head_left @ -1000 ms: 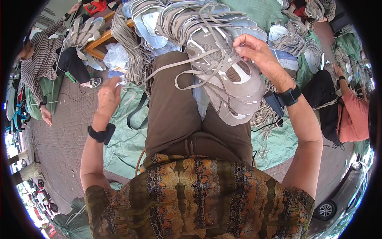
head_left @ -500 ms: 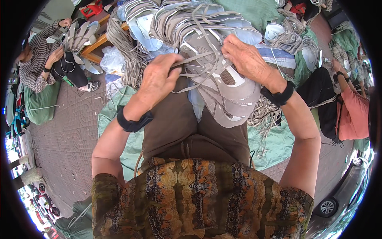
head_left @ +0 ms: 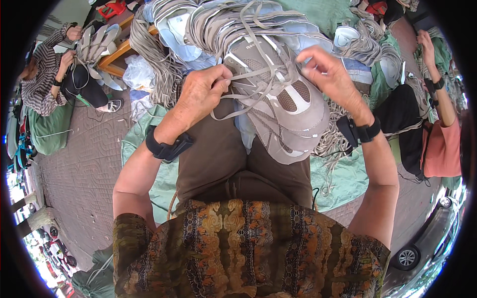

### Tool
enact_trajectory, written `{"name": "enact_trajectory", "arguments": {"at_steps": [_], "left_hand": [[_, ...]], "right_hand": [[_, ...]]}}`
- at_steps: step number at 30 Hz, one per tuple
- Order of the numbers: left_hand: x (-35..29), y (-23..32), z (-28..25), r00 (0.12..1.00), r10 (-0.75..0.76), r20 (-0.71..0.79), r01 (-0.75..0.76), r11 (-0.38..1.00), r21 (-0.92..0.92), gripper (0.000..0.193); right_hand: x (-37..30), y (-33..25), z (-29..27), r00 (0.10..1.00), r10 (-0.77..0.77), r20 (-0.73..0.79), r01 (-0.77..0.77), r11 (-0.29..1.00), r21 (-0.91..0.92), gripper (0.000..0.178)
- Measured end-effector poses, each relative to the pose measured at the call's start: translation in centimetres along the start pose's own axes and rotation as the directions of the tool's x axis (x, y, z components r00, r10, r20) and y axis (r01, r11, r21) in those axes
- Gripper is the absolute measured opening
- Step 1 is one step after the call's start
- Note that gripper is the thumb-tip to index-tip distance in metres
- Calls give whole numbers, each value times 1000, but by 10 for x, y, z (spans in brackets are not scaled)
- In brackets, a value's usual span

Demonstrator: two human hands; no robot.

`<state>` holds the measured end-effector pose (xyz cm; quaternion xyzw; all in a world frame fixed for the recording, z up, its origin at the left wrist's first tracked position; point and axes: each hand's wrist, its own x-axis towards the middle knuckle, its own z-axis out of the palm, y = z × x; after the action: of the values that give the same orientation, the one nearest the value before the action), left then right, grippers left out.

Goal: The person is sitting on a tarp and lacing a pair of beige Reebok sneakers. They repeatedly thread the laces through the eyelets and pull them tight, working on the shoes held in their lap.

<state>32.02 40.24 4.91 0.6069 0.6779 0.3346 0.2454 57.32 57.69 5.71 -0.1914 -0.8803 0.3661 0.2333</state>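
Observation:
A stack of grey-beige sneaker uppers [head_left: 303, 116] lies across my lap, toes pointing toward me. A flat beige shoelace [head_left: 248, 74] runs through the eyelets of the top one, loosely looped over its tongue. My left hand [head_left: 201, 94] is left of the stack, thumb and forefinger pinched on a length of that lace. My right hand [head_left: 330, 77] hovers just right of the top upper, off the material. Its fingers are curled but apart, and I see nothing between them.
A long row of more uppers [head_left: 213, 25] fans out beyond my knees. Bundled laces [head_left: 154, 54] hang at the left, and a loose lace heap [head_left: 335, 129] lies at the right. One person [head_left: 44, 84] works at the left, another [head_left: 442, 144] at the right.
My right hand has come off the upper and moved right, its fingers parting. My left hand keeps its pinch on the lace. The stack has shifted slightly right.

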Motion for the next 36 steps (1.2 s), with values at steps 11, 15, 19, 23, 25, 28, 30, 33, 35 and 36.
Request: {"name": "enact_trajectory", "arguments": {"at_steps": [11,15,19,23,25,28,30,33,35,36], "left_hand": [[1,1,1,999,30,-27,-31,999,-36,6],[1,-1,-2,999,19,26,-19,1000,20,7],[3,-1,-4,999,14,49,-16,999,34,5],[1,1,-6,993,104,52,-108,990,86,3],[0,1,-5,982,182,48,-187,971,147,2],[-3,-3,-10,940,340,6,-330,908,258,3],[-8,-2,-13,946,321,37,-315,894,320,6],[-19,-8,-18,948,311,69,-311,861,402,9],[-32,-17,-24,952,304,46,-290,839,460,10],[-39,-23,-28,954,299,18,-269,829,490,11]], "right_hand": [[14,5,24,991,-126,-45,129,990,56,13],[8,2,22,992,124,31,-128,948,291,6],[14,-9,16,981,123,149,-166,930,327,17],[19,-6,-1,899,165,404,-353,820,451,23],[21,1,0,901,217,377,-363,853,376,23],[27,-3,14,932,327,157,-359,766,534,22],[26,-1,16,935,316,161,-351,758,550,20],[21,-1,20,939,307,155,-341,778,527,20],[21,-5,19,935,318,156,-351,781,517,21],[20,-5,20,937,313,153,-346,779,523,21]]}}
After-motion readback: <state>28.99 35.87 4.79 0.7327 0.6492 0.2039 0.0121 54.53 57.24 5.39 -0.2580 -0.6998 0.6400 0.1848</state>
